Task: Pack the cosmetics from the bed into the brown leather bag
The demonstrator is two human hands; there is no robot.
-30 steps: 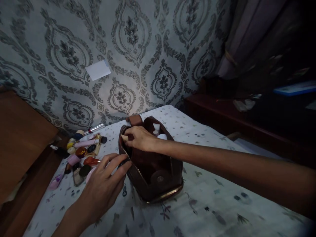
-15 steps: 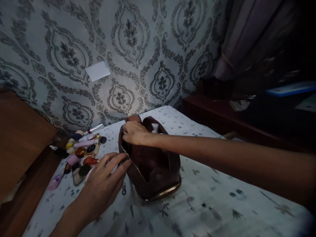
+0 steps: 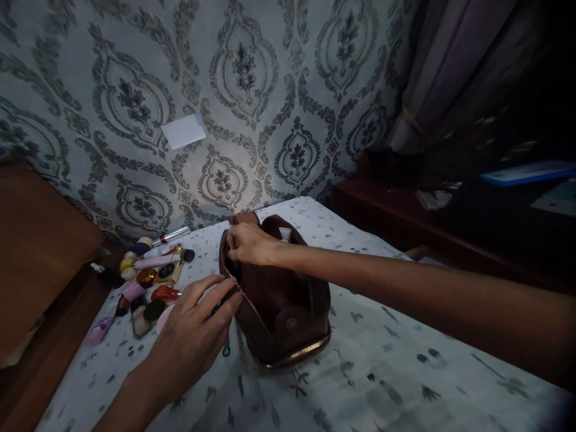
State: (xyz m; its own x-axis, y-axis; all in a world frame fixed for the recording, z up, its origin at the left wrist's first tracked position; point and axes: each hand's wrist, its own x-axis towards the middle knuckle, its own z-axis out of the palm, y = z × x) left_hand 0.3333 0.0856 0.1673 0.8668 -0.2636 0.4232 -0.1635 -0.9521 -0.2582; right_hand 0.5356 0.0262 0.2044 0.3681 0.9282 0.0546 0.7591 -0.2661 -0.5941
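A dark brown zip bag (image 3: 270, 300) lies unzipped on the patterned sheet, its mouth facing me. My left hand (image 3: 198, 321) is closed on the bag's left rim, fingers bent over the zip edge; its thumb is hidden. Across the opening reaches my right arm, and my right hand (image 3: 249, 243) is inside the far left corner of the bag. Its fingers are bent together, their tips partly hidden by the bag wall, so what they hold cannot be made out. A white tube (image 3: 285, 233) stands inside the bag, beyond my right wrist.
Left of the bag lie several cosmetics, including a pink tube (image 3: 154, 261), an orange bottle (image 3: 165, 293) and a silver tube (image 3: 175, 234). The patterned sheet (image 3: 382, 372) spreads beneath. A brown wooden panel (image 3: 45, 234) stands at left; the papered wall (image 3: 279, 90) rises behind.
Both hands stay nearly in place, the left at the bag's rim and the right in its far left corner. The view has shifted slightly.
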